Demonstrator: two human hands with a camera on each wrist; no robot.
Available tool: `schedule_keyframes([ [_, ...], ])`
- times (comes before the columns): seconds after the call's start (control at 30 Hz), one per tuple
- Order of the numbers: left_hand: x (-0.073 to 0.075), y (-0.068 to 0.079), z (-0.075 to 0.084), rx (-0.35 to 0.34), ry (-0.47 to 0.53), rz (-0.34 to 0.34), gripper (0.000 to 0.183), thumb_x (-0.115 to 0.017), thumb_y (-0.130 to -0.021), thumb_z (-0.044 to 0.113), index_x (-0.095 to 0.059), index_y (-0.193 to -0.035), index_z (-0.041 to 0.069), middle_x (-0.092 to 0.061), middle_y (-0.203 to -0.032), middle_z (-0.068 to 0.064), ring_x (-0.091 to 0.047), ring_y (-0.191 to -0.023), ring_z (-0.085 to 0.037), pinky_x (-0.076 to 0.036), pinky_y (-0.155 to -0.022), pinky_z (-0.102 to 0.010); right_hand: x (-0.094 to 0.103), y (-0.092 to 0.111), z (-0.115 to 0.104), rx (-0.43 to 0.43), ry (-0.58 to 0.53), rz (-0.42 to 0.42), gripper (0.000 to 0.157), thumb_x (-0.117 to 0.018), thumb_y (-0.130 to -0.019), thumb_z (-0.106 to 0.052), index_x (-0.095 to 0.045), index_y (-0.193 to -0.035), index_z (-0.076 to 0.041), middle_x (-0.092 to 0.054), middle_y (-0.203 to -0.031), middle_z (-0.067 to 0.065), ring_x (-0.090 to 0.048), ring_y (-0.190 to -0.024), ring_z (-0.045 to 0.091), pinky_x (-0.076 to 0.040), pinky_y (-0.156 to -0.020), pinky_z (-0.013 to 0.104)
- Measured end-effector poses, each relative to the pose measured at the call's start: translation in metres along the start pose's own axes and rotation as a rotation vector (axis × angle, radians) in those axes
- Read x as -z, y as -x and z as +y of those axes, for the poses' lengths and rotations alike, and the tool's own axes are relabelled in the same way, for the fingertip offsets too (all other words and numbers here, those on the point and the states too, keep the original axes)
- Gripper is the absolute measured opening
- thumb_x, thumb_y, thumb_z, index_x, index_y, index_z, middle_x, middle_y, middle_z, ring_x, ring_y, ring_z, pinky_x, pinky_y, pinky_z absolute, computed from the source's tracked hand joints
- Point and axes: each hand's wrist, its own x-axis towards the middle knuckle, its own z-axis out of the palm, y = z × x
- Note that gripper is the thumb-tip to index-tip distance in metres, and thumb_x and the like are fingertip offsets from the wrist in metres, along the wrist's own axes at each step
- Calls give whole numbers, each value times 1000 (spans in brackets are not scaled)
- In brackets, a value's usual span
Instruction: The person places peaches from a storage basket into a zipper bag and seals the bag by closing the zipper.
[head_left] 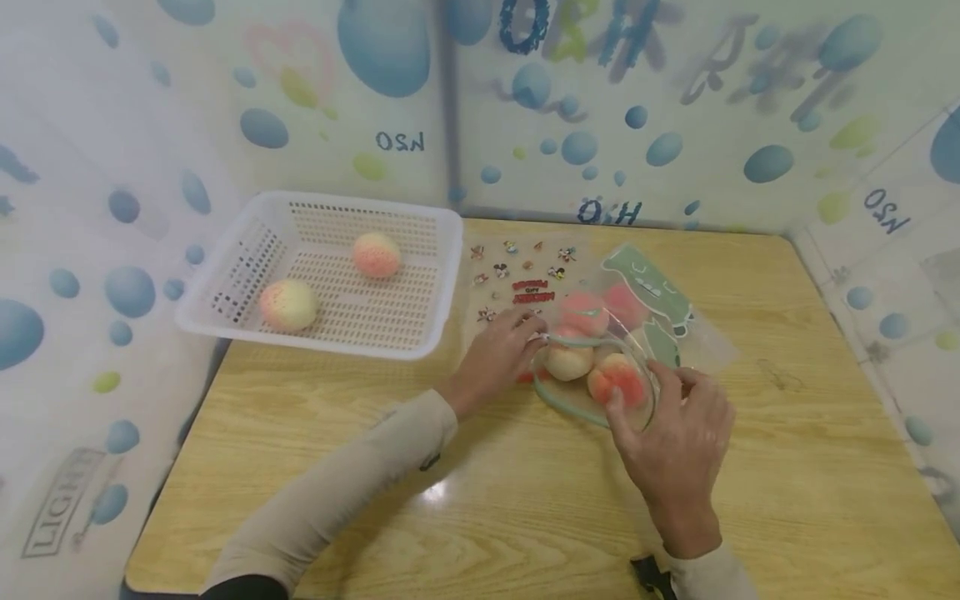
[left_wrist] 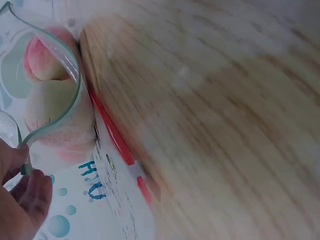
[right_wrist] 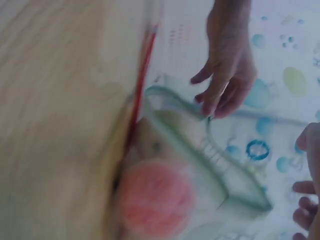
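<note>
A clear plastic bag with a pale green rim [head_left: 567,407] lies on its side, its mouth spread wide toward me. Several peaches are inside, among them a red-blushed peach [head_left: 617,380] by the opening and a paler peach [head_left: 567,362]. My left hand [head_left: 497,357] pinches the rim's left end between thumb and fingers, as the left wrist view shows at the green edge [left_wrist: 59,120]. At the bag's right side is my right hand [head_left: 678,433], thumb and fingers spread apart, fingertips near the rim. In the right wrist view its fingers [right_wrist: 305,217] stand beside the rim, pinching nothing.
To the left, a white perforated basket [head_left: 442,292] holds two peaches, one pink-topped [head_left: 377,255] and one pale yellow [head_left: 289,305]. A flat clear bag with cartoon prints [head_left: 487,287] and a red zip strip [left_wrist: 114,132] lies partly beneath the green-rimmed bag. Patterned curtains [head_left: 525,142] border the wooden table [head_left: 465,533].
</note>
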Motion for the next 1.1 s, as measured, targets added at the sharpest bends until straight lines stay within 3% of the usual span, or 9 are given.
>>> schedule_keyframes([
  [0.1,0,2,2,-31,59,14,16,-64,-84,11,-60,-99,4,-55,-99,-1,-51,-91,-11,-41,-80,-16,-9,-8,-18,138,-74,18,38,-54,-79,-32,-63,-98,-1,-56,-91,17,-48,-74,38,-32,-61,51],
  [0.2,2,2,3,-24,86,31,21,-63,-82,2,-57,-103,1,-56,-98,-5,-54,-88,-12,-42,-79,-14,-31,-12,-28,247,-71,-131,33,-58,-78,-24,-64,-104,-4,-59,-97,12,-52,-85,35,-37,-68,48],
  [0.3,3,1,5,-12,87,31,24,-58,-83,-3,-54,-106,-1,-58,-98,-7,-55,-89,-15,-43,-79,-16,-52,-14,-31,265,-18,-309,35,-62,-79,-24,-64,-109,-6,-59,-100,9,-51,-95,31,-37,-75,48],
  [0.4,3,0,6,4,74,16,21,-56,-85,-2,-53,-106,0,-59,-98,-6,-56,-91,-14,-42,-81,-16,-69,-17,-31,241,-1,-392,34,-62,-81,-26,-65,-108,-6,-59,-95,7,-50,-95,29,-34,-76,49],
  [0.63,4,0,5,19,59,-3,24,-57,-84,-2,-53,-108,2,-57,-102,-6,-54,-96,-15,-41,-85,-18,-85,-22,-29,182,44,-407,21,-62,-83,-26,-68,-89,-6,-61,-86,8,-53,-83,28,-31,-69,49],
  [0.77,4,3,4,3,35,-19,27,-58,-84,-1,-53,-110,0,-57,-105,-7,-53,-98,-16,-40,-87,-19,-88,-22,-27,172,81,-424,21,-59,-86,-27,-69,-87,-8,-62,-86,6,-52,-81,26,-31,-69,48],
  [0.93,6,1,3,-5,-27,-22,17,-59,-84,3,-62,-101,3,-58,-103,-4,-53,-98,-14,-38,-89,-19,-88,-22,-25,172,72,-409,22,-57,-86,-27,-68,-89,-8,-62,-88,7,-51,-82,27,-31,-72,50],
  [1.1,9,-3,1,-7,-110,-52,21,-64,-77,-1,-65,-97,5,-59,-101,-3,-54,-97,-15,-39,-88,-20,-89,-23,-23,179,29,-371,20,-57,-86,-25,-68,-87,-8,-63,-89,6,-52,-83,27,-30,-75,51],
])
